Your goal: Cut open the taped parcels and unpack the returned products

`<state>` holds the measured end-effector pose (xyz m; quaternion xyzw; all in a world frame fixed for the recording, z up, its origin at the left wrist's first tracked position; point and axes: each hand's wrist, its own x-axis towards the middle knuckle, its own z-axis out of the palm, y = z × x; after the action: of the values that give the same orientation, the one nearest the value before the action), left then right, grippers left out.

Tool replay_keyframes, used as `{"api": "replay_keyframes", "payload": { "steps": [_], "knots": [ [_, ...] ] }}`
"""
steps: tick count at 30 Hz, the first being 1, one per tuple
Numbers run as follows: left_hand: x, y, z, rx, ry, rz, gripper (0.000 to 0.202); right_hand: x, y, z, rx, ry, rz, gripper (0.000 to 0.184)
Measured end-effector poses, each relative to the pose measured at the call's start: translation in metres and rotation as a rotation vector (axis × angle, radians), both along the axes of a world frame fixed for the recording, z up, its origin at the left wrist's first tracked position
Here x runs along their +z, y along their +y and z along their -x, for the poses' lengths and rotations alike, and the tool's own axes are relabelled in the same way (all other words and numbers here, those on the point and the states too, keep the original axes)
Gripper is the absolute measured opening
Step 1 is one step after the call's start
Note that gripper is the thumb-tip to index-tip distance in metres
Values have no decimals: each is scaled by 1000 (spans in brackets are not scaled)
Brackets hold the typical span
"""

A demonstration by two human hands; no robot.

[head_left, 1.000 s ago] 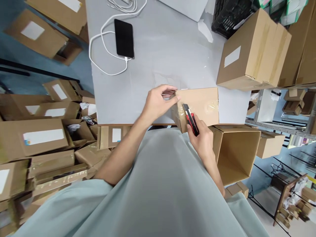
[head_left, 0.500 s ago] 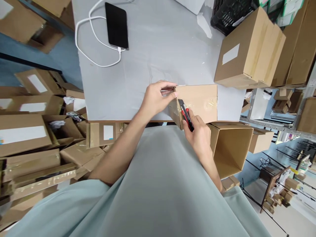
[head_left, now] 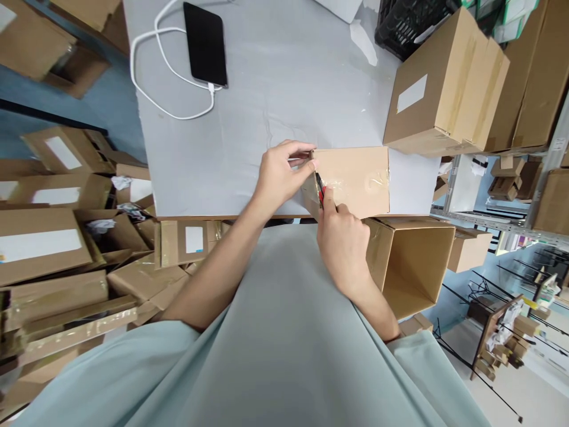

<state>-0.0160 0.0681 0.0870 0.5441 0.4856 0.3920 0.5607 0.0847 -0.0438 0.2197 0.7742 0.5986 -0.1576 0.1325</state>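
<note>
A small brown cardboard box [head_left: 355, 178] with clear tape on it lies at the front edge of the grey table. My left hand [head_left: 284, 172] grips the box's upper left corner between thumb and fingers. In my right hand [head_left: 344, 243] is a red and black box cutter [head_left: 320, 187], its tip at the left edge of the box just below my left thumb. My right fingers wrap round the handle and hide most of it.
A black phone [head_left: 205, 44] with a white cable [head_left: 171, 112] lies at the back left. A larger carton [head_left: 444, 89] and a black crate [head_left: 409, 24] stand at the right. Below the table edge is an open carton [head_left: 413, 267]; cartons [head_left: 40, 243] are heaped at the left.
My right hand has turned and moved left, bringing the box cutter's tip to the box's left edge. My left hand keeps its hold on the corner. The whole view has shifted slightly.
</note>
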Motion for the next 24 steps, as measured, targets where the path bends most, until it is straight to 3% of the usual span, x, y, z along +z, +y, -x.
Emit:
{"api": "replay_keyframes", "payload": {
  "steps": [5,13,16,21,24],
  "knots": [
    [1,-1,-2,27,34,9,28,15,3,6,32,-3,121,64],
    [4,-11,-5,32,72,19,28,27,-34,-5,107,-30,139,64],
    [1,-14,-6,40,68,17,30,24,-39,-8,124,-40,95,64],
    [-1,-13,-4,40,76,10,30,8,-24,-1,117,-27,176,58],
    [-1,-13,-4,60,90,15,29,8,-22,4,121,5,192,62]
  ]
}}
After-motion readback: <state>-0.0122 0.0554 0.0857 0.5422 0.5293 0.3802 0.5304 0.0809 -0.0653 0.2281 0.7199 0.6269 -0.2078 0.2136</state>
